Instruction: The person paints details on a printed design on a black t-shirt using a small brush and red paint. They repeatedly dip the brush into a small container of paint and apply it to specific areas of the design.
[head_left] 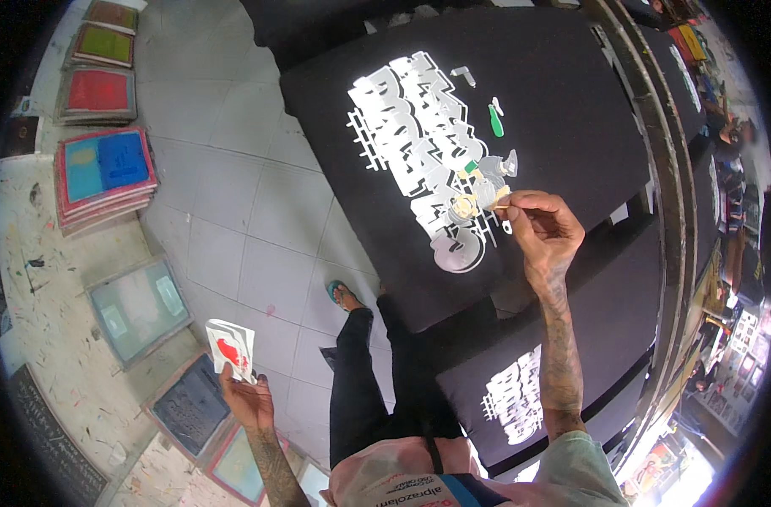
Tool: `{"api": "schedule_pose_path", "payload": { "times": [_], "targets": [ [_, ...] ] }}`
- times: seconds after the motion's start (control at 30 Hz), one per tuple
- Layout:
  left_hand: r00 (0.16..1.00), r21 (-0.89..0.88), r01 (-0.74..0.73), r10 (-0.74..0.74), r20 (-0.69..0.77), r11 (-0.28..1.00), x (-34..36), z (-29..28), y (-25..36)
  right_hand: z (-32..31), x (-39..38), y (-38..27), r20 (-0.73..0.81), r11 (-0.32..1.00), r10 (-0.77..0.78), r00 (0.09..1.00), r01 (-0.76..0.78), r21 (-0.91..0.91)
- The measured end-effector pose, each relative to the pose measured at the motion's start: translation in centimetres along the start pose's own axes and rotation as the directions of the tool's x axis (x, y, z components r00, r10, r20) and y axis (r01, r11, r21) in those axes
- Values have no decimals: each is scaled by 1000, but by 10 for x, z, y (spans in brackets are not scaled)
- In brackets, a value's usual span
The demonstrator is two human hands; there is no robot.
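Note:
My right hand (548, 230) is closed in a pinch over the print on a black cloth panel (563, 110). A thin pale stick (503, 206) shows at its fingertips, against the lower right of the printed figure (489, 190). White and grey block-shaped lettering (411, 127) runs beside that figure, with a grey ball shape (458, 252) at its near end. A small green printed shape (496, 121) lies farther off. Down at the left, my left hand (249, 400) grips a white folded piece with a red patch (231, 348), away from the cloth.
A second black panel with a white print (516, 401) lies nearer me on the right. Long dark rails (656, 169) run along the right side. Framed screens (107, 173) in several colours line the pale stained surface on the left. Grey tiled floor (242, 194) lies between.

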State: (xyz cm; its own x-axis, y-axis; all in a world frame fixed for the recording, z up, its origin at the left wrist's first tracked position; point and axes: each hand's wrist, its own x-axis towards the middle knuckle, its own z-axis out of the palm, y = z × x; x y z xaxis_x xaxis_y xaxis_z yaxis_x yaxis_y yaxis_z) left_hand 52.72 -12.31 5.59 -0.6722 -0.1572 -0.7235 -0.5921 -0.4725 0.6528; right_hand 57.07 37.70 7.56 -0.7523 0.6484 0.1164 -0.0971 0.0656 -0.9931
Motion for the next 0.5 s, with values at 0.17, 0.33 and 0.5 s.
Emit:
{"api": "schedule_pose_path", "payload": {
  "times": [0.17, 0.33, 0.5],
  "targets": [
    [1000, 8, -13, 13, -13, 1000, 12, 19, -21, -9, 15, 29, 200, 985, -93, 975, 120, -125],
    [995, 25, 13, -10, -96, 1000, 11, 63, -41, -19, 24, 32, 223, 957, -170, 960, 215, -193],
    [989, 77, 44, -32, -144, 996, 11, 78, -58, -11, 23, 44, 247, 940, -208, 947, 263, -217]
  ]
}}
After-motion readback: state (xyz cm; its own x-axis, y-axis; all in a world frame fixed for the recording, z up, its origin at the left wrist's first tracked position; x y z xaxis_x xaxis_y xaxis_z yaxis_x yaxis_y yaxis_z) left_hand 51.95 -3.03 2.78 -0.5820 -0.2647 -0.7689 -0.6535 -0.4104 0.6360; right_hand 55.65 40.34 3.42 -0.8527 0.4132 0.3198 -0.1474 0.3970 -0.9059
